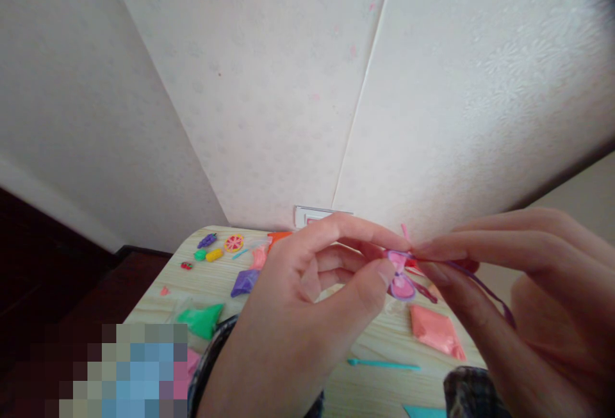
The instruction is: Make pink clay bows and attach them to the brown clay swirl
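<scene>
My left hand point(307, 296) is raised over the table, thumb and forefinger pinched on a small pink and purple clay piece point(401, 280). My right hand point(519, 296) meets it from the right, its fingertips pressed on the same piece, and a thin purple strand point(485, 290) runs from the piece back along the right fingers. Both hands hold the piece above the light wooden table point(158, 306).
Small finished clay figures point(216, 248) lie at the table's far left. Packets of clay lie about: purple point(245, 282), green point(204, 321), salmon point(437, 331). A teal stick tool point(382, 364) lies near the front. A white patterned wall rises close behind the table. A blurred patch covers the lower left.
</scene>
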Motion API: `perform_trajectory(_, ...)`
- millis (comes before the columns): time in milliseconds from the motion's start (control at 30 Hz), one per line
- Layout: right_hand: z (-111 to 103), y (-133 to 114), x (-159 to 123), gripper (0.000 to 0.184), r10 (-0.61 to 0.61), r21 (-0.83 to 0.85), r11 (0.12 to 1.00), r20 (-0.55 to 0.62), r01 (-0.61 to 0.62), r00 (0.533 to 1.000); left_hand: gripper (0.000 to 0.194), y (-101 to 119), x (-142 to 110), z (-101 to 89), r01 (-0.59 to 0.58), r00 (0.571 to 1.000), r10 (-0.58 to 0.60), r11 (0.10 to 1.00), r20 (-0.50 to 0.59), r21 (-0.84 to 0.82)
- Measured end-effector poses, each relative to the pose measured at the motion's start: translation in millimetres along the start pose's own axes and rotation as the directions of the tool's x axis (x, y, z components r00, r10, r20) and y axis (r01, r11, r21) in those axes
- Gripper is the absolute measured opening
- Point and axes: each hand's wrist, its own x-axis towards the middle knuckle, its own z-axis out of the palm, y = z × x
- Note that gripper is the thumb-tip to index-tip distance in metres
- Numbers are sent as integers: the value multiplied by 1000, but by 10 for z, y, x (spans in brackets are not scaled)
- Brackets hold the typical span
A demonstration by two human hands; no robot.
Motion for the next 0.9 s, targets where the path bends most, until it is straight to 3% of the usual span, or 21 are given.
perform_trajectory(467,12,-9,2,7,2,23,1000,-19,-1,1000,6,-27,11,-14,-70,997,71,996,10,-52)
perform_trajectory(900,-4,-15,-12,9,38,39,999,-4,-37,999,7,-8,-18,-7,-28,1000,28,999,7,-24)
